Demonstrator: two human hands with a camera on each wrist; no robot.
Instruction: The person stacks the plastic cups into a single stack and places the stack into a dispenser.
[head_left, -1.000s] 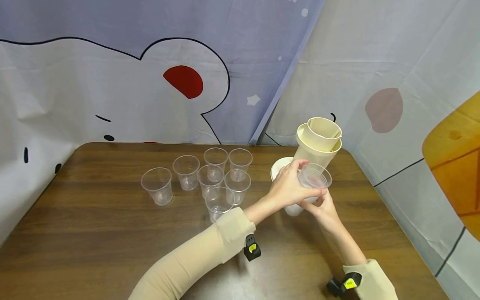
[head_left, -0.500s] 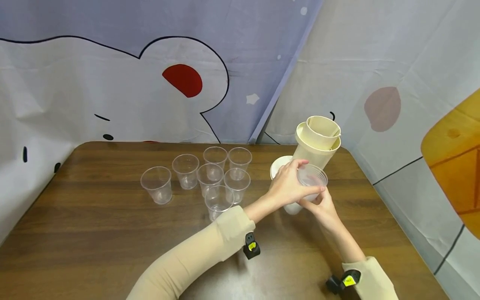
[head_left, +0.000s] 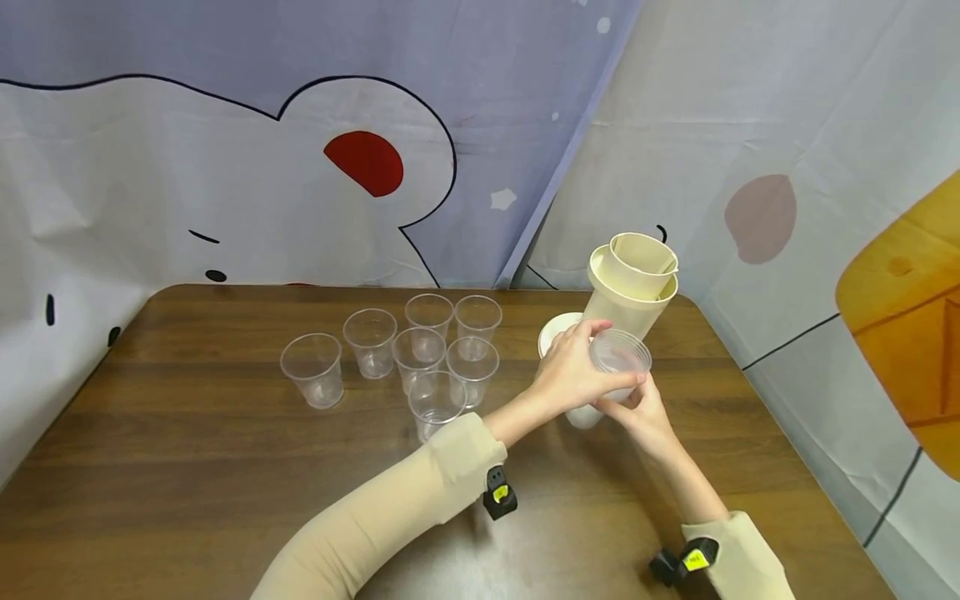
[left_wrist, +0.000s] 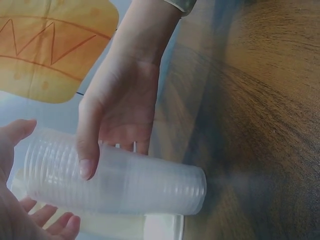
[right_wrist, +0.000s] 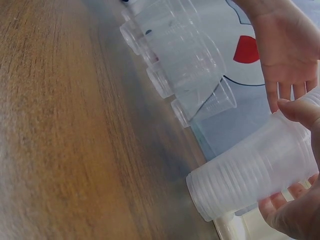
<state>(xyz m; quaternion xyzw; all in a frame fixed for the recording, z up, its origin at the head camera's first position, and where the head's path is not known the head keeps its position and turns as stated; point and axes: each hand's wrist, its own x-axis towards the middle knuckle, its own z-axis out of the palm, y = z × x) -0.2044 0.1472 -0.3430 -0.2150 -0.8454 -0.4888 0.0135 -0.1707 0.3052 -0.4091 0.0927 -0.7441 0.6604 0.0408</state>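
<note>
In the head view, a tall stack of nested clear plastic cups [head_left: 621, 354] stands at the right, in front of a cream cylinder. My right hand [head_left: 648, 423] grips the side of the stack; the left wrist view shows its thumb lying across the cups [left_wrist: 125, 185]. My left hand [head_left: 572, 371] is at the top, its thumb and fingers curved round opposite sides of the rims. Its palm side appears behind the stack in the right wrist view. Several single clear cups [head_left: 438, 408] stand upright, mouths up, on the table left of the hands.
Behind the stack stands a cream cylinder [head_left: 624, 312] with a narrower tube [head_left: 641, 250] inside its top. A round white disc [head_left: 557, 327] lies beside it. The brown wooden table [head_left: 187, 492] ends at a printed cloth backdrop [head_left: 187, 183].
The uppermost cup, tilted and sticking out to the right a second ago, now sits in line with the stack. Both hands have stayed almost in place.
</note>
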